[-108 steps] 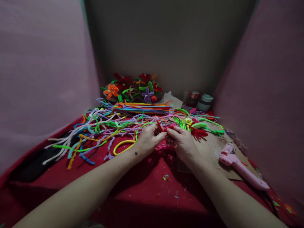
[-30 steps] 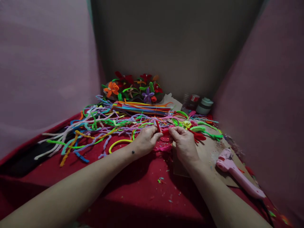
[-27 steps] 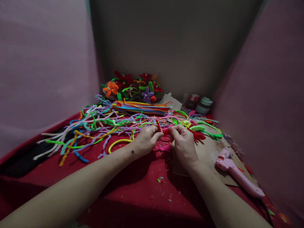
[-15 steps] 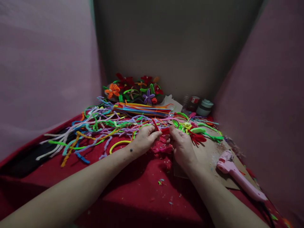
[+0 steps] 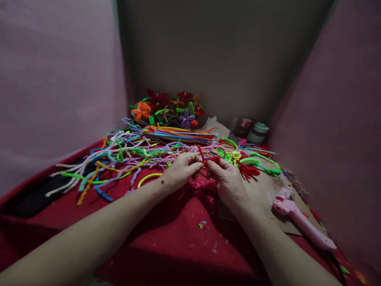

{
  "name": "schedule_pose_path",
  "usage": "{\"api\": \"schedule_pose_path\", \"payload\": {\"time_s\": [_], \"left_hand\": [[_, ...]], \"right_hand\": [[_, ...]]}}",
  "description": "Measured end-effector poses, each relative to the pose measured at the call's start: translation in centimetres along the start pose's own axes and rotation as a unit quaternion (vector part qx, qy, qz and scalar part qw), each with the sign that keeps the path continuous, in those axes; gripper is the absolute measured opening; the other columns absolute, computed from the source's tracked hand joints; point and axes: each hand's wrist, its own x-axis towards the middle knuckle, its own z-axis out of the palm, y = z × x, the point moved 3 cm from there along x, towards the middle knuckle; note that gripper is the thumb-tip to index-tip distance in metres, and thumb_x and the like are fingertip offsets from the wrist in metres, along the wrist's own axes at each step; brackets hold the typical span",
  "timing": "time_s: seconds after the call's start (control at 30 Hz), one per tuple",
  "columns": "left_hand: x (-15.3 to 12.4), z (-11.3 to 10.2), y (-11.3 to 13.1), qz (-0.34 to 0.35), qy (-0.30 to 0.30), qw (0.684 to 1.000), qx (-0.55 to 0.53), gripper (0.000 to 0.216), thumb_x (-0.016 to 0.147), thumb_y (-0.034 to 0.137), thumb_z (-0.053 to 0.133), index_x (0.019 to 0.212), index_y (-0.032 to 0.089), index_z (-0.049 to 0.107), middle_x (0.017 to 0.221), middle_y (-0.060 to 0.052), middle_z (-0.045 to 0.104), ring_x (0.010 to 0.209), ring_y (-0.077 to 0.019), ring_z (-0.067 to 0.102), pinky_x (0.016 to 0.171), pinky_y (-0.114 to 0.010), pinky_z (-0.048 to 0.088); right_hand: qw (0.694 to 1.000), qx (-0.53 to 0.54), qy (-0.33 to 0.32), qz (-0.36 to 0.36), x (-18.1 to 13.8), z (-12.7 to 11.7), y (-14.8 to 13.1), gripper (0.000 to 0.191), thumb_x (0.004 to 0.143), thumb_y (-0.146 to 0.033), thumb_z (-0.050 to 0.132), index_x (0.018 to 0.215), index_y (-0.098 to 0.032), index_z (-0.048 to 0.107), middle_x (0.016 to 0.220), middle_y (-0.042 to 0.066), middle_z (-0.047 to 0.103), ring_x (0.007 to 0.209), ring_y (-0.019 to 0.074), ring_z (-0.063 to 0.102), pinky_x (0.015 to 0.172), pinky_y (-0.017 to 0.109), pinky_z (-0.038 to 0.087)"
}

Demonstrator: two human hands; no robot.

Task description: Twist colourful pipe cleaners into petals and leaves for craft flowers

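Both hands meet over the middle of the red cloth, pinching a red pipe cleaner (image 5: 200, 152). My left hand (image 5: 183, 169) grips it between thumb and fingertips, and one end sticks up above them. Close beside it, my right hand (image 5: 228, 178) pinches the bent red part, some of which shows over its fingers. The fingertips nearly touch and partly hide the piece. Just right of my right hand lie red fuzzy petals (image 5: 249, 171) and green fuzzy leaves (image 5: 250, 161).
Loose coloured pipe cleaners (image 5: 119, 159) spread across the left and middle. Behind them lies a bundle of straight pipe cleaners (image 5: 178, 135), with pipe-cleaner flowers (image 5: 141, 111) further back. A pink glue gun (image 5: 300, 220) rests on cardboard (image 5: 264, 214) at right. A lidded jar (image 5: 258, 133) stands behind.
My right hand has shifted its grip, and its fingertips have come closer to my left hand's. The red pipe cleaner's upright end has moved slightly right and up.
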Motion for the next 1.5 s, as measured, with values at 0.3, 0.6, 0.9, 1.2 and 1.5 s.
{"api": "schedule_pose_path", "payload": {"time_s": [0.3, 0.6, 0.9, 1.2, 1.5], "left_hand": [[-0.1, 0.1, 0.4, 0.032, -0.009, 0.999, -0.035, 0.013, 0.071, 0.02, 0.059, 0.08, 0.013, 0.054, 0.068, 0.002, 0.056, 0.057, -0.0072, 0.049, 0.055, -0.02, 0.039], [-0.4, -0.1, 0.2, 0.142, 0.053, 0.98, 0.131, 0.008, 0.076, 0.021, 0.054, 0.073, 0.016, 0.058, 0.068, -0.001, 0.058, 0.065, -0.0123, 0.052, 0.066, -0.026, 0.042], [-0.7, -0.7, 1.6, 0.153, 0.006, 0.968, 0.2, 0.015, 0.08, 0.024, 0.049, 0.081, 0.017, 0.062, 0.075, -0.003, 0.063, 0.072, -0.0143, 0.056, 0.073, -0.029, 0.041], [-0.5, -0.6, 0.5, -0.075, -0.12, 0.99, -0.006, 0.019, 0.074, 0.03, 0.054, 0.065, 0.014, 0.059, 0.054, 0.0, 0.054, 0.048, -0.0086, 0.047, 0.052, -0.023, 0.038], [-1.7, 0.9, 2.0, 0.296, 0.017, 0.778, 0.554, 0.027, 0.087, 0.022, 0.035, 0.072, 0.017, 0.057, 0.072, -0.007, 0.058, 0.076, -0.0199, 0.05, 0.078, -0.038, 0.034]], "right_hand": [[0.999, -0.029, 0.012, 0.028, -0.1, 0.1, -0.4, 0.016, 0.06, -0.027, 0.069, 0.065, -0.013, 0.064, 0.052, -0.002, 0.057, 0.044, 0.008, 0.045, 0.045, 0.022, 0.036], [0.998, -0.048, 0.022, 0.035, -0.1, 0.2, 0.0, 0.017, 0.058, -0.025, 0.069, 0.057, -0.014, 0.057, 0.047, -0.004, 0.051, 0.041, 0.0058, 0.039, 0.042, 0.021, 0.028], [0.999, 0.001, 0.01, 0.046, 0.1, 0.0, 0.1, 0.019, 0.056, -0.023, 0.07, 0.054, -0.015, 0.054, 0.046, -0.004, 0.05, 0.042, 0.0061, 0.039, 0.043, 0.021, 0.029], [0.976, -0.2, -0.008, -0.088, -1.0, 0.5, -1.6, 0.011, 0.069, -0.026, 0.06, 0.066, -0.017, 0.064, 0.061, -0.002, 0.059, 0.057, 0.0107, 0.048, 0.056, 0.023, 0.037], [0.996, 0.028, 0.029, 0.078, -0.4, 0.6, 0.2, 0.029, 0.055, -0.021, 0.067, 0.046, -0.018, 0.039, 0.04, -0.008, 0.035, 0.038, 0.0044, 0.027, 0.038, 0.02, 0.02]]}}
